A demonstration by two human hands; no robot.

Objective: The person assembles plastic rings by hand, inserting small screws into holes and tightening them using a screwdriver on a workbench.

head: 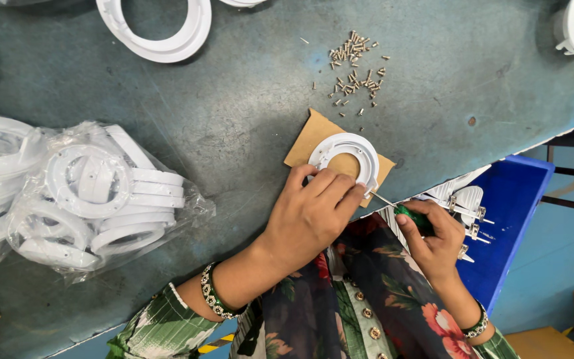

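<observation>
Your right hand (433, 236): fingers wrapped around a green-handled screwdriver (412, 216). Your left hand (310, 213): fingers pressed on a white ring (347, 151), which lies on a cardboard piece (303, 143) at the near tabletop (234, 100) edge. Beyond: loose screws (357, 66).

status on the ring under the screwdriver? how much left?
Done: finished pieces with clips sit in the blue bin. In hand: left hand pins a white ring on cardboard; right hand drives the green screwdriver at its edge. Left: loose screws and bagged rings.
</observation>
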